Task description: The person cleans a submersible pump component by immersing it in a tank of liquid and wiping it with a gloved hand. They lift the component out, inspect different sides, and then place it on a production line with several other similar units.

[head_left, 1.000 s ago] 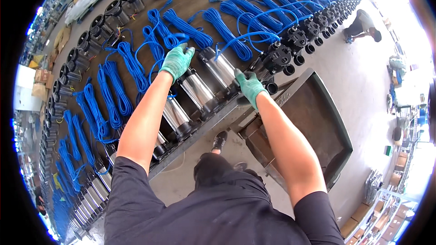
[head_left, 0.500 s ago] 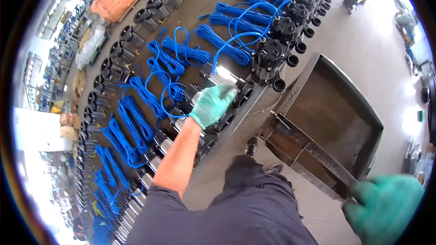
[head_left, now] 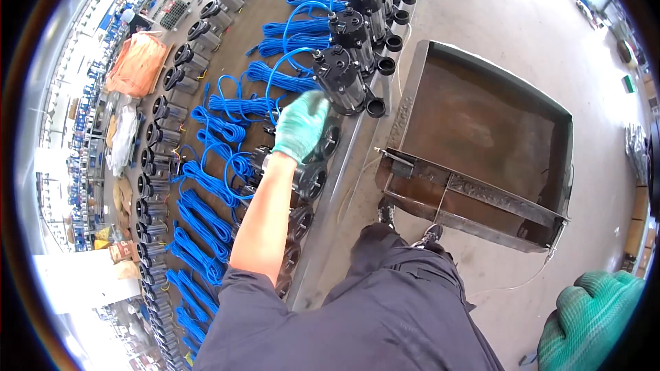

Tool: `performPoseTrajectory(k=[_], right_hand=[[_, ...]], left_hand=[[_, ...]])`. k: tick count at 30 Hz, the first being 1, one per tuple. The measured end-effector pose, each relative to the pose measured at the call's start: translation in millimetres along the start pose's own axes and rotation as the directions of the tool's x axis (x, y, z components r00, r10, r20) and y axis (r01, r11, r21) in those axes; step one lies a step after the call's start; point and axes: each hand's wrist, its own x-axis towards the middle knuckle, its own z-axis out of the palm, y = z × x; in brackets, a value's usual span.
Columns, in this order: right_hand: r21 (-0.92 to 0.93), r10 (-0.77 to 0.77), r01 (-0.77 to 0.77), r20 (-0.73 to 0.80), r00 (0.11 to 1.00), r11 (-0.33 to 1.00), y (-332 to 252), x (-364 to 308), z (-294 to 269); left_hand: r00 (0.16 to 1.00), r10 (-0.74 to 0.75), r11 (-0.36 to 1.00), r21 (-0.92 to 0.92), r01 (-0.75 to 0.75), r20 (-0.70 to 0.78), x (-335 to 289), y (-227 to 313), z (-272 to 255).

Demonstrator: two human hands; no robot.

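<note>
Gloved left hand (head_left: 300,126) rests, fingers curled, on the black cylindrical pump (head_left: 342,80); steadier with a full wrap. Right hand (head_left: 592,319), beside the metal tray (head_left: 481,199), looks loosely closed, empty.

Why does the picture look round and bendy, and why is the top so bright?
Head view: the fisheye lens curves straight edges like the metal tray rim and leaves black corners; the floor up top glares pale; the right hand at the rim looks stretched; the left hand stays fairly sharp.
</note>
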Motion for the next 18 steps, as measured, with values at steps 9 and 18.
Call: performPoseTrajectory(k=[9,18], right_hand=[[0.039,-0.005,0.005,0.011,1.000,0.999,-7,-19,8],[0.058,0.031,-0.032,0.011,0.999,0.998,-17,-37,21]], left_hand=[[0.996,0.085,0.720,-0.688,-0.084,-0.033,90,7,1],[0.984,0.104,0.683,-0.709,-0.177,-0.145,94,58,52]])
